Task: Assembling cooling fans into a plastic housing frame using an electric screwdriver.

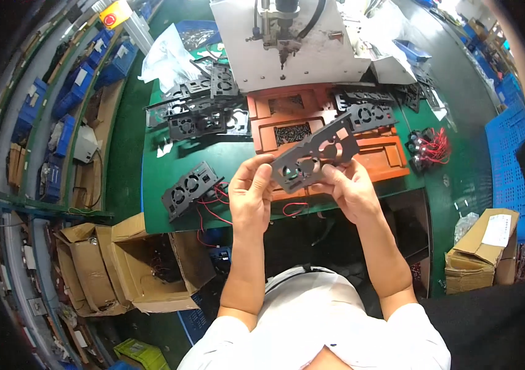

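Note:
In front of me, my left hand (pixel 251 191) and my right hand (pixel 354 188) hold up a flat black metal panel (pixel 315 154) with round fan cutouts. The left thumb and fingers pinch its left end; the right ones grip its lower right edge. The panel tilts, right end higher. Below it lies an orange tray (pixel 381 163) with a compartment of small dark screws (pixel 292 134). Another panel (pixel 370 115) rests at the tray's right side. To the left, a panel with fan openings (pixel 191 188) lies on the green bench, red wires beside it.
A machine head with a pointed tip (pixel 282 52) hangs beyond the tray. Stacked black panels (pixel 198 117) are at back left, small fans with red wires (pixel 426 149) at right. Cardboard boxes (pixel 151 271) stand below left, another box (pixel 481 250) at right. Shelves (pixel 47 132) line the left.

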